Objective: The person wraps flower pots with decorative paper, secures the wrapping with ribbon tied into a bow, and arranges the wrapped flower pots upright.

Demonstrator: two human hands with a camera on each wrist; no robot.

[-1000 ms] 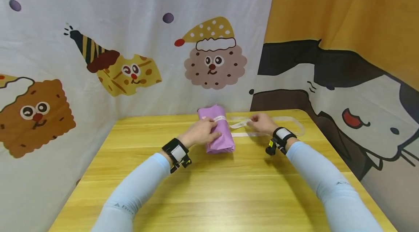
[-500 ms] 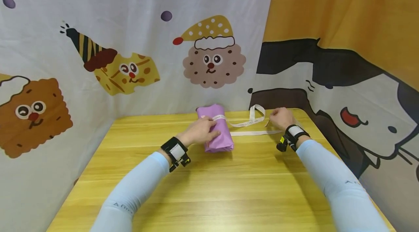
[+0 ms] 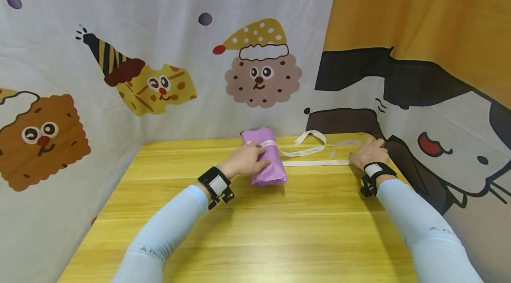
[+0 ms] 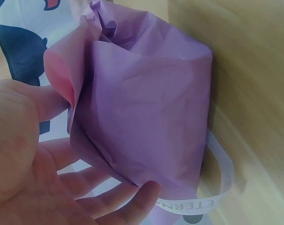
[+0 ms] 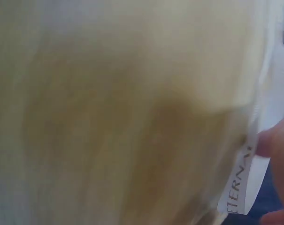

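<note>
A purple paper-wrapped package (image 3: pixel 271 167) lies near the table's back edge, a folded, creased end showing in the left wrist view. My left hand (image 3: pixel 245 159) holds it from the left side, thumb and fingers about its edge. A narrow white ribbon (image 3: pixel 315 163) printed with lettering passes across the package. From there, one length curls loosely on the table and another runs straight to the right. At the table's back right, my right hand (image 3: pixel 370 153) pinches the ribbon; in the right wrist view the printed ribbon (image 5: pixel 240 180) folds at the fingertips (image 5: pixel 268 143).
The wooden table (image 3: pixel 279 234) extends toward me in front of both hands. A cartoon-printed cloth (image 3: pixel 179 30) hangs directly behind and beside it. The table's right edge is close to my right hand.
My right hand has moved right, away from the package. The printed ribbon length it held earlier now lies curled on the table. My left hand has stayed on the package.
</note>
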